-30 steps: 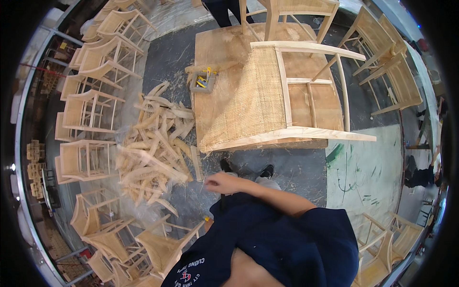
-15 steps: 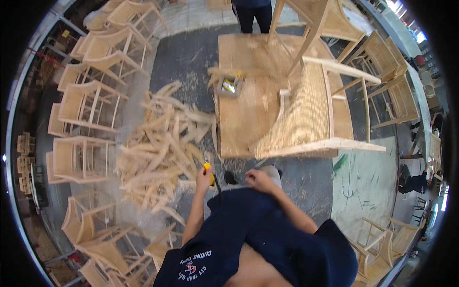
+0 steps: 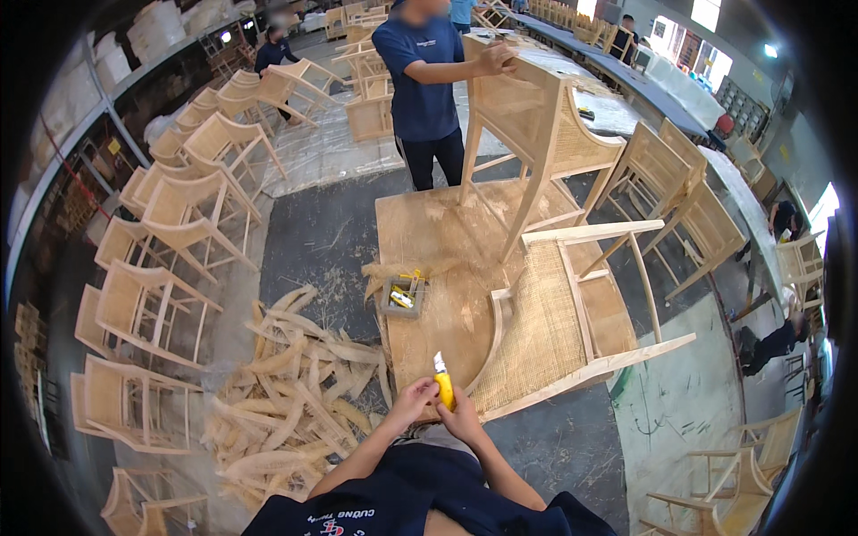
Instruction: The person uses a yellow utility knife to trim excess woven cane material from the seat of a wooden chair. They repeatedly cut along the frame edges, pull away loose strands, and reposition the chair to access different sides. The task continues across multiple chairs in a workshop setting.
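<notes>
A yellow utility knife (image 3: 444,389) points away from me, its blade up, in front of my body. My left hand (image 3: 413,404) is closed at its left side, fingers against the handle. From the right, my right hand (image 3: 461,420) grips the lower part of the handle. Just beyond the knife, a wooden chair with a woven cane back and seat (image 3: 541,335) lies on its side on the plywood worktable (image 3: 429,214). A small grey box (image 3: 399,308) with yellow-handled tools stands at the table's left side.
Cane offcuts (image 3: 286,393) are heaped on the floor to the left. Across the table a co-worker (image 3: 429,98) holds an upright chair (image 3: 527,116) standing on it. Rows of unfinished chairs (image 3: 183,214) line the left; more chairs (image 3: 706,237) stand at the right.
My hands have come together on the knife, which was in my left hand alone. The view has tilted up, bringing the co-worker's upper body into sight.
</notes>
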`<action>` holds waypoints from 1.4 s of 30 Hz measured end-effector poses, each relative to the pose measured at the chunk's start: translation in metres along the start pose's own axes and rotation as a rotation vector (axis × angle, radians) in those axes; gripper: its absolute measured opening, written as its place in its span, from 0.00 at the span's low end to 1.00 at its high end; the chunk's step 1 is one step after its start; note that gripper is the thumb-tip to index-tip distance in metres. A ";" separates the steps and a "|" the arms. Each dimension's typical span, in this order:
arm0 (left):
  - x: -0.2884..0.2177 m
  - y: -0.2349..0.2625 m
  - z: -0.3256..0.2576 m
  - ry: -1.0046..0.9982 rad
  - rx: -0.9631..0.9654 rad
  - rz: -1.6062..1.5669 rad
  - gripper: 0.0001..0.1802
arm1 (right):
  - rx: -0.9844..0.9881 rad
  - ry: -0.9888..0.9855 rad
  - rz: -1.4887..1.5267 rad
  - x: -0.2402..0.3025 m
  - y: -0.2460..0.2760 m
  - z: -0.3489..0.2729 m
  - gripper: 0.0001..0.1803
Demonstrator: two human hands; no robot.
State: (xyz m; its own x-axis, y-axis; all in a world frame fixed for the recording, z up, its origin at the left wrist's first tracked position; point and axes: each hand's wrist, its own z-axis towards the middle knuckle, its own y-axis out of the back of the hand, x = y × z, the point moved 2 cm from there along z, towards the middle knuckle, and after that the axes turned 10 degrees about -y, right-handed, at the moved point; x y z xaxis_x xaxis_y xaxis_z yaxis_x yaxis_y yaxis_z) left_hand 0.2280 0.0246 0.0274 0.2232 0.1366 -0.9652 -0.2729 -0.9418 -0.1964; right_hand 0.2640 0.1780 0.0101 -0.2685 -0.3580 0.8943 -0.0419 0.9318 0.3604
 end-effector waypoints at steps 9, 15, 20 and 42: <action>0.001 0.001 0.097 0.371 0.170 -0.389 0.24 | -0.286 -0.052 0.802 0.024 0.076 0.015 0.14; 0.004 -0.074 0.191 0.426 0.269 -0.490 0.31 | -0.654 -0.092 0.883 -0.006 0.127 -0.053 0.20; 0.004 -0.149 0.245 0.566 0.326 -0.567 0.37 | -1.120 -0.171 0.893 -0.062 0.127 -0.135 0.20; 0.031 -0.060 0.233 0.727 0.780 -0.407 0.37 | -1.511 -0.427 0.880 0.101 -0.047 -0.021 0.12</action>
State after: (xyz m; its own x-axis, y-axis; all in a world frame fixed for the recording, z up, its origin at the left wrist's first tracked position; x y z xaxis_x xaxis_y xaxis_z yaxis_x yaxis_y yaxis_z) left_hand 0.0336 0.1569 -0.0310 0.8480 -0.0611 -0.5264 -0.5065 -0.3858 -0.7711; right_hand 0.2591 0.0972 0.0890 0.0606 0.4269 0.9023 0.9926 -0.1208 -0.0096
